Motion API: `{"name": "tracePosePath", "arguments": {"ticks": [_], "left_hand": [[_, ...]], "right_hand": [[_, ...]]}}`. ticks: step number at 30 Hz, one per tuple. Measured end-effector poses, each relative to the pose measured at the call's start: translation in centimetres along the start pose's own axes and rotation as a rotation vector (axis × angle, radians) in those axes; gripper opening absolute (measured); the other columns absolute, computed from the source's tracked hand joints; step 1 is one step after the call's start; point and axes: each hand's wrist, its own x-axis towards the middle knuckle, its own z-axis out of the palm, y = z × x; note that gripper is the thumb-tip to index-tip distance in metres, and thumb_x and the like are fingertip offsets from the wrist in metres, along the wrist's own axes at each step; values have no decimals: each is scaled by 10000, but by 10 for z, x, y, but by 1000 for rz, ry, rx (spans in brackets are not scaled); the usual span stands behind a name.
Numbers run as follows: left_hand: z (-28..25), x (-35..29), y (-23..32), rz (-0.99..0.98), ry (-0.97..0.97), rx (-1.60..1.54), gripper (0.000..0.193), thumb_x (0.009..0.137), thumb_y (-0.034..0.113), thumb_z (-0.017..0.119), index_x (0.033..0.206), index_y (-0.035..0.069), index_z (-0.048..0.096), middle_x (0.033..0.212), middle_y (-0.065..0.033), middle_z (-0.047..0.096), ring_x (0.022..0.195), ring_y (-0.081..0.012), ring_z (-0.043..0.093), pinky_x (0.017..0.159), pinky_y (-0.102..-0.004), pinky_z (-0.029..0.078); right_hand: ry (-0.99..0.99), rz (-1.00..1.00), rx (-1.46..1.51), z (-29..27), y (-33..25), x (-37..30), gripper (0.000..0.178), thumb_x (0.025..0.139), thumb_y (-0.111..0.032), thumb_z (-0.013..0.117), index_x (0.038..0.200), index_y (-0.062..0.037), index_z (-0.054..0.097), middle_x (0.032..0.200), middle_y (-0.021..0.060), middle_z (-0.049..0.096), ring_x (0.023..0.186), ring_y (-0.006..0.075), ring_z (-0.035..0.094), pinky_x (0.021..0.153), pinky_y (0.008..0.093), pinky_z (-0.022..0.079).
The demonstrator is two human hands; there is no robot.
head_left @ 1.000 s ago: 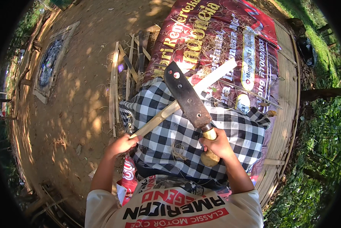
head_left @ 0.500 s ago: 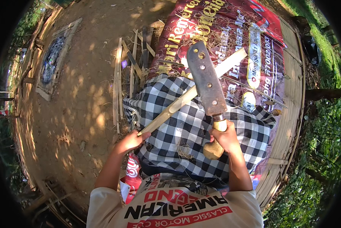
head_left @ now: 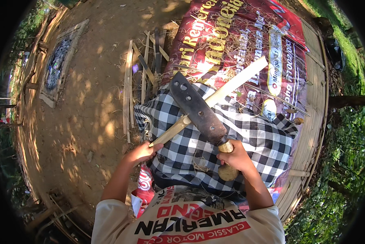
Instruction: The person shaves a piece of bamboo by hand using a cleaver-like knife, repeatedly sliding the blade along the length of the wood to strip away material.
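Observation:
My left hand [head_left: 143,151] grips the near end of a split bamboo strip [head_left: 236,82], which slants up and away to the right above my lap. Wrapped round the wooden handle of a broad machete [head_left: 196,106] is my right hand [head_left: 234,155]. The dark blade, pierced with several holes, crosses over the middle of the strip and points up and left. Just below the blade, a raised node shows on the strip. A black-and-white checked cloth [head_left: 166,112] covers my legs beneath both. Whether the edge bites into the bamboo, I cannot tell.
A dark red printed banner [head_left: 241,30] strewn with curly shavings lies ahead on a bamboo platform [head_left: 312,105]. Several bamboo strips [head_left: 128,89] rest on the dirt ground [head_left: 84,122] to the left. Farther left is a framed ash pit [head_left: 59,61].
The machete has swung left and down, its tip turning from straight ahead toward the left. My right hand has tilted with it. My left hand and the bamboo strip have hardly moved.

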Motion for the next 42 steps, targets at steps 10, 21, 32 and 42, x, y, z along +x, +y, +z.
{"name": "tracePosePath", "arguments": {"ticks": [10, 21, 32, 42], "left_hand": [[-3, 10, -9, -16, -93, -98, 459, 856, 459, 665, 971, 49, 492, 589, 42, 467, 475, -65, 440, 431, -232, 346], [-2, -1, 3, -43, -66, -84, 563, 837, 533, 649, 939, 21, 438, 640, -5, 504, 509, -94, 476, 440, -250, 377], [18, -23, 9, 341, 261, 265, 543, 897, 473, 560, 922, -65, 627, 821, -264, 634, 818, -389, 628, 730, -424, 474], [38, -24, 5, 298, 496, 305, 531, 873, 438, 604, 684, -58, 572, 660, -287, 558, 693, -471, 563, 607, -483, 448]], "right_hand": [[-29, -139, -224, 18, 13, 5, 205, 645, -64, 698, 788, 51, 607, 618, 98, 601, 537, 142, 570, 537, 296, 458], [198, -7, 165, 18, -1, -1, 136, 713, 49, 633, 827, 15, 566, 642, 30, 577, 521, 112, 550, 491, 272, 438], [618, -468, -297, -41, -44, -18, 182, 696, -49, 648, 857, -3, 574, 631, 97, 564, 557, 141, 527, 573, 291, 463], [745, -643, -443, -43, -32, -21, 264, 680, -67, 672, 912, -21, 558, 659, 142, 609, 592, 311, 646, 524, 354, 495]]}}
